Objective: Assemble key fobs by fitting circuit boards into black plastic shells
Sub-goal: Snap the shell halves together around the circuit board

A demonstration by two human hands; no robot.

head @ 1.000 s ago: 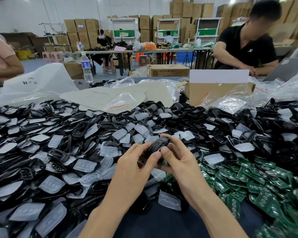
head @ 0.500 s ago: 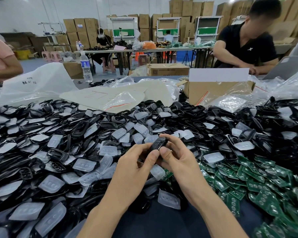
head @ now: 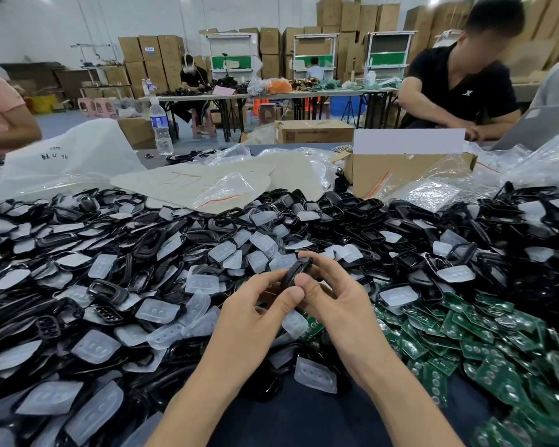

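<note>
Where the hands meet: a black fob [head: 296, 272], held up over the heap at mid-table, tilted with its far end up and to the right. Whether a board sits inside, can't tell.
Left hand [head: 255, 311]: fingers curled, thumb pressed on the fob's near end and fingertips tucked behind it, a firm pinch.
Right hand [head: 339, 301]: thumb tip right beside the left thumb on the near end, forefinger hooked over the far end, the other fingers loosely curled below.
Shells [head: 142, 240]: black and jumbled, a big heap across the left, the centre and the far right.
Pads [head: 157, 309]: cloudy button pads scattered all over the shells. One lies just under the hands, another on the bare table nearer the body.
Boards [head: 484, 333]: green, heaped on the right from beside the right wrist down to the lower right corner.
Table [head: 304, 424]: dark blue, showing between the forearms.
Box [head: 384, 172]: open carton beyond the heap, right of centre, with clear bags against it.
Bottle [head: 160, 124]: upright at the far left, past a white bag [head: 68, 156].
Far side: a person in a black shirt [head: 459, 82], hands down at the table edge.
</note>
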